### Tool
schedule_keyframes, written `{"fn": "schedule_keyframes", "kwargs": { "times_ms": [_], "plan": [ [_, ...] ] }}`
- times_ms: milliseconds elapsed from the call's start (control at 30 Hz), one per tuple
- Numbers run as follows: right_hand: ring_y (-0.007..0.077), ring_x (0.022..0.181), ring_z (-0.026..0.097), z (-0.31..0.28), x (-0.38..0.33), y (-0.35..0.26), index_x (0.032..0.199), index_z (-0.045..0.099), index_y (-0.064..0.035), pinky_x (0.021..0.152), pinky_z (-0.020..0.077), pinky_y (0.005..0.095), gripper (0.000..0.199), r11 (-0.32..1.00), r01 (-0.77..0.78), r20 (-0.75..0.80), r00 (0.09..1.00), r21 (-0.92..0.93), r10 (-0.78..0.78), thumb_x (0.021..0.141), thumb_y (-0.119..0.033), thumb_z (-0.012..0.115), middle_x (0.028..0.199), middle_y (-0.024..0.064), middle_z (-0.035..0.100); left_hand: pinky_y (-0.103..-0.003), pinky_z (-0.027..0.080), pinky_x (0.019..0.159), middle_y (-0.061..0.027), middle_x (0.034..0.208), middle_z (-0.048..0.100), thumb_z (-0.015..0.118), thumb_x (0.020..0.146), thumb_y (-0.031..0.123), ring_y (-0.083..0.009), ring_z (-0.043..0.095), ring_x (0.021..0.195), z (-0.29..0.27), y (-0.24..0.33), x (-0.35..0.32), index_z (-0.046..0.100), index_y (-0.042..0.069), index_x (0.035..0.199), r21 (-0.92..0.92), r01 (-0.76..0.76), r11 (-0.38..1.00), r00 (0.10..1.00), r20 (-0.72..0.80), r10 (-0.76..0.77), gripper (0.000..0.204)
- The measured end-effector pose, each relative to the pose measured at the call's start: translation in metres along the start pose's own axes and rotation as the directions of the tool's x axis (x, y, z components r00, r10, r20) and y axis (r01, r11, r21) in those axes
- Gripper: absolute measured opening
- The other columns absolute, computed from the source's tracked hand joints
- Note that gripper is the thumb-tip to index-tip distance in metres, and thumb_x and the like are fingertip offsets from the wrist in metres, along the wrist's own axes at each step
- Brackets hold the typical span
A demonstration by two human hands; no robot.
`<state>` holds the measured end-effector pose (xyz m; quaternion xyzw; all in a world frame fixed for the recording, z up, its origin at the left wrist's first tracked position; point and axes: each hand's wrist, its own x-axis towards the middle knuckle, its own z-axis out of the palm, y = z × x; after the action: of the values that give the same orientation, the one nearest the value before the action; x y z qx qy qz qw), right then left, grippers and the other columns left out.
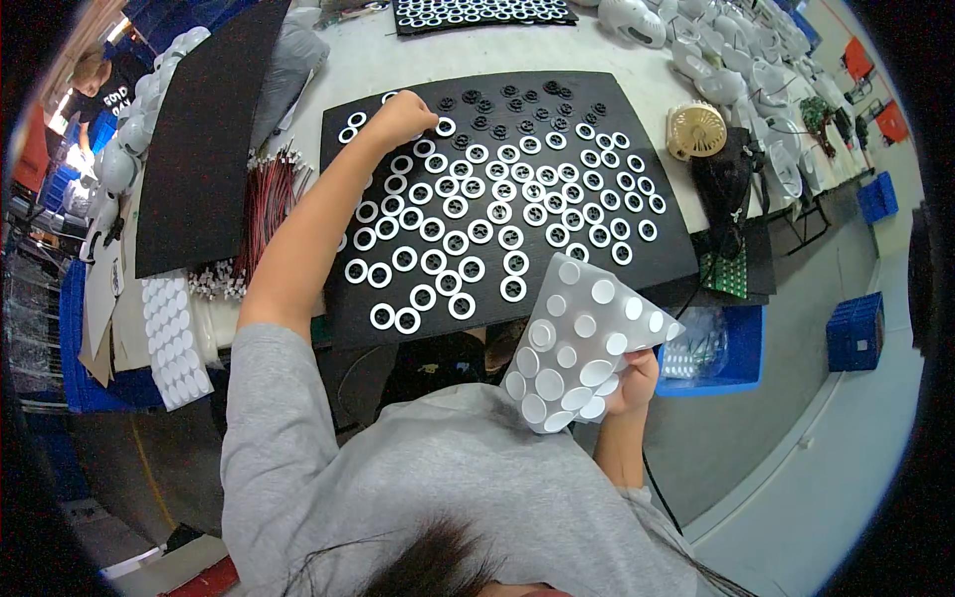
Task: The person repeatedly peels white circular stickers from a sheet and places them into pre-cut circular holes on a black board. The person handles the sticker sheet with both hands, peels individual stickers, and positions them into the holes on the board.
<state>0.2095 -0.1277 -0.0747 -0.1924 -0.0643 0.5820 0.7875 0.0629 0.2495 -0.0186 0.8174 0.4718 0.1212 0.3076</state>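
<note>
left hand [403, 116]: fingers pinched on a ring [444, 126], one black mat [502, 199] | right hand [634, 383]: grips one sticker sheet [582, 343]

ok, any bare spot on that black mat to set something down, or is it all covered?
Mostly covered. The black mat is bare along its near-right edge, behind the sticker sheet in the right hand, and in a strip near the top-left corner beyond the left hand. White rings crowd the middle; black discs fill the far edge.
</note>
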Motion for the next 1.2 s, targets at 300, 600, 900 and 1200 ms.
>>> {"fn": "schedule_keyframes", "kwargs": {
  "times_ms": [300,600,900,1200],
  "plan": [
    [0.0302,0.091,0.05,0.004,-0.001,0.005,0.102,0.046,0.0013,0.079,0.0404,0.0431,0.045,0.999,-0.048,-0.047,0.998,0.023,0.049,0.058,-0.006,0.04,0.1,0.0158,0.051,-0.031,0.04,0.051,-0.0134,0.055,0.054,0.056,0.061,0.018,-0.0191,0.051,0.049,0.005,-0.006,0.01,0.058,-0.004,0.063,0.151,-0.026,0.988,0.999,-0.042,0.033,0.022],
    [0.0306,0.091,0.05,0.005,-0.002,0.009,0.104,0.044,0.0015,0.079,0.0401,0.043,0.047,0.995,-0.085,-0.042,0.995,0.048,0.087,0.058,-0.005,0.041,0.101,0.0162,0.051,-0.03,0.042,0.056,-0.012,0.066,0.056,0.055,0.065,0.015,-0.0193,0.054,0.06,0.007,-0.002,0.002,0.057,0.001,0.077,0.177,-0.201,0.963,0.963,-0.143,0.227,0.02],
    [0.0293,0.089,0.051,0.003,-0.003,0.01,0.102,0.045,0.0011,0.078,0.0411,0.0422,0.044,0.994,-0.1,-0.021,0.995,0.044,0.101,0.059,-0.004,0.042,0.099,0.0154,0.052,-0.033,0.044,0.065,-0.0153,0.076,0.057,0.052,0.067,0.012,-0.0265,0.055,0.071,0.015,0.005,0.001,0.059,0.003,0.078,0.27,-0.38,0.885,0.915,-0.027,0.401,0.015],
    [0.0288,0.089,0.051,0.01,0.001,0.012,0.1,0.046,0.0013,0.08,0.0397,0.041,0.039,0.997,-0.068,-0.089,0.994,0.034,0.071,0.062,-0.007,0.042,0.098,0.0141,0.052,-0.034,0.042,0.068,-0.0145,0.086,0.051,0.049,0.069,0.008,-0.0268,0.052,0.076,0.01,0.013,-0.018,0.051,0.008,0.097,0.294,-0.404,0.866,0.877,-0.143,0.458,0.028]
  ]
}}
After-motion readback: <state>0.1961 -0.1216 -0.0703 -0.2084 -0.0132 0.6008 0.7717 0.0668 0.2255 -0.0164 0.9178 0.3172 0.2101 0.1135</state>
